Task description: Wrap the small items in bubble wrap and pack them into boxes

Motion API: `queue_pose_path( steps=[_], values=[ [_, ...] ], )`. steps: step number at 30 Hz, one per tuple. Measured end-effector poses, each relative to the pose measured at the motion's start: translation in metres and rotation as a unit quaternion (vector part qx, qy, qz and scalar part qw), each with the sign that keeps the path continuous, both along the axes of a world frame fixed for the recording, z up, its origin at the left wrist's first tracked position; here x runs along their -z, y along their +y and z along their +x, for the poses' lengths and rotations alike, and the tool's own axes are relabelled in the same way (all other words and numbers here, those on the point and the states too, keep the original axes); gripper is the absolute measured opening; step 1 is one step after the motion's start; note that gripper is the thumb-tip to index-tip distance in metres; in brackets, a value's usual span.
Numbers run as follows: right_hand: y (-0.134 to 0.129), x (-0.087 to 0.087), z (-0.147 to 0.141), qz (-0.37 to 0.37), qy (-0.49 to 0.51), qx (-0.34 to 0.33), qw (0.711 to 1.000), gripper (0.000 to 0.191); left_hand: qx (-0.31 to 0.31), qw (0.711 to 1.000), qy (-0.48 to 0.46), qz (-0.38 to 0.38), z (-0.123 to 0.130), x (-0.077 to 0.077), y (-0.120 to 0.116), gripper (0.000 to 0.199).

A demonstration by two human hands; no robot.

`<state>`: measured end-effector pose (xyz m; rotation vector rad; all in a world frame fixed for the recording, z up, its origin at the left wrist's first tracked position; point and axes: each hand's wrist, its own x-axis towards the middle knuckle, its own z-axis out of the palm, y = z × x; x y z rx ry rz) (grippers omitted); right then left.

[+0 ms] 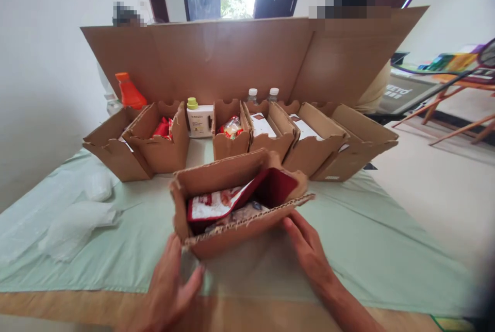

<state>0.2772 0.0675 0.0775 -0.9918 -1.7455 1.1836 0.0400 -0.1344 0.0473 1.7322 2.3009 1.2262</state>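
Observation:
An open cardboard box (pixel 232 231) is tilted above the green cloth at the centre. Inside it lie a red and white printed item (pixel 212 204) and something brownish, partly hidden by the box's front wall. My right hand (pixel 309 249) holds the box at its lower right side, with some fingers hidden beneath it. At the box's lower left corner is my left hand (pixel 174 278), blurred, its thumb apart from the other fingers; whether it touches the box is hard to tell.
Several open cardboard boxes (pixel 162 159) stand in a row behind, some holding packets. A white carton (pixel 200 120), an orange bottle (pixel 130 92) and a tall cardboard panel (pixel 232 59) are there too. Clear plastic packaging (pixel 77 229) lies on the green cloth (pixel 371 249) at the left.

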Motion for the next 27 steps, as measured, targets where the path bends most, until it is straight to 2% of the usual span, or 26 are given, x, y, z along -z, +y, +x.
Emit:
queue_pose_path(
  steps=[2,4,6,8,13,18,23,27],
  values=[
    [0.005,0.003,0.019,-0.004,-0.014,0.047,0.999,0.051,0.061,0.998,-0.015,-0.001,-0.005,-0.017,0.048,0.037],
    [0.015,0.007,0.028,0.001,-0.039,0.087,0.995,0.051,0.091,0.995,-0.037,0.006,-0.009,-0.028,0.092,0.036],
    [0.027,0.014,0.034,0.018,-0.069,0.114,0.991,0.05,0.095,0.994,-0.054,0.006,-0.01,-0.029,0.123,0.035],
    [0.036,0.023,0.038,0.037,-0.104,0.12,0.987,0.047,0.082,0.995,-0.065,0.001,-0.008,-0.024,0.138,0.032],
    [0.047,0.037,0.051,0.136,-0.209,0.12,0.961,0.039,0.048,0.994,-0.092,-0.036,-0.005,-0.006,0.135,0.025],
    [0.051,0.047,0.067,0.234,-0.284,0.111,0.923,0.039,0.009,0.996,-0.062,-0.063,-0.012,0.006,0.129,0.025],
    [0.057,0.059,0.078,0.228,-0.345,0.086,0.907,0.044,0.043,0.995,-0.042,-0.083,-0.021,0.016,0.121,0.025],
    [0.066,0.055,0.083,0.222,-0.373,0.048,0.9,0.035,0.053,0.994,-0.048,-0.078,-0.016,0.008,0.129,0.02]
  ],
)
